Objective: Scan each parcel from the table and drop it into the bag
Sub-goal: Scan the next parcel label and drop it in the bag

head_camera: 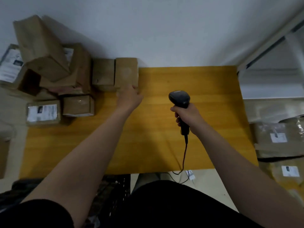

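Starting at my left, I see the heap of brown parcels stacked loosely at the table's far left corner, two of them showing white labels, the rest plain cardboard. At the right end of that heap stands the parcel I am going for, a plain box pushed up to the wall, its long side running away from me toward the wall. My left hand has reached its near edge; the fingers touch or curl at the lower right corner, but I cannot tell whether they have closed on it, since the hand covers the contact. The box lies straight ahead of that hand and well left of the other, so the left arm is plainly the nearer one. No label shows on its top face; I judge it will need turning before a scan. Across the bare yellow table, my right hand is wrapped around the black scanner, head pointing forward, cable trailing off the near edge. At far right lie labelled parcels; the bag around them is hard to make out.
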